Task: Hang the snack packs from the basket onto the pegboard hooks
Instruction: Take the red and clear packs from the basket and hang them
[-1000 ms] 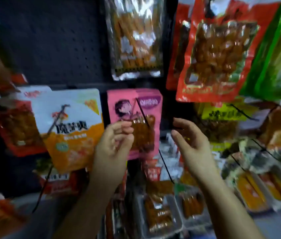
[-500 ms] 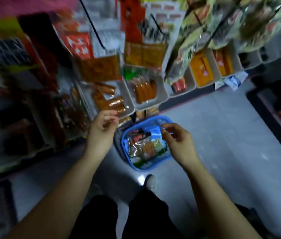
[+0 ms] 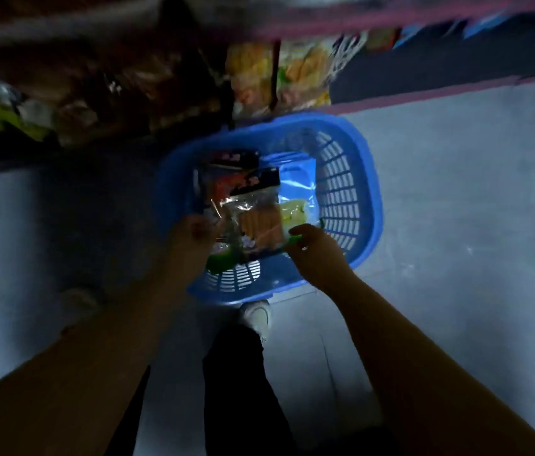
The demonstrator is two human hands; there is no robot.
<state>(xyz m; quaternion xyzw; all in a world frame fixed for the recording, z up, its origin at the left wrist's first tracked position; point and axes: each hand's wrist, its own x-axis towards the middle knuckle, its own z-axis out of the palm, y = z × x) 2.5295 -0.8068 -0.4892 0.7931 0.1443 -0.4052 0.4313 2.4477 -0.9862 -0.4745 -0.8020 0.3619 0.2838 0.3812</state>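
Snack pack (image 3: 253,222) lies lengthwise in the basket (image 3: 351,192), dark header pointing away from me, my left hand (image 3: 190,238) and right hand (image 3: 315,248) pinching its near corners.

Person seen from above. Both forearms are bare to the lower frame edge, with no sleeves, watch or rings visible. Left hand (image 3: 193,236) and right hand (image 3: 315,250) are ungloved. Legs are clad in black trousers (image 3: 243,383). A white shoe (image 3: 257,315) covers one foot; details are blurred.

Snack packs (image 3: 253,209) in basket (image 3: 358,192), basket on floor (image 3: 456,225) before shelves (image 3: 95,93)
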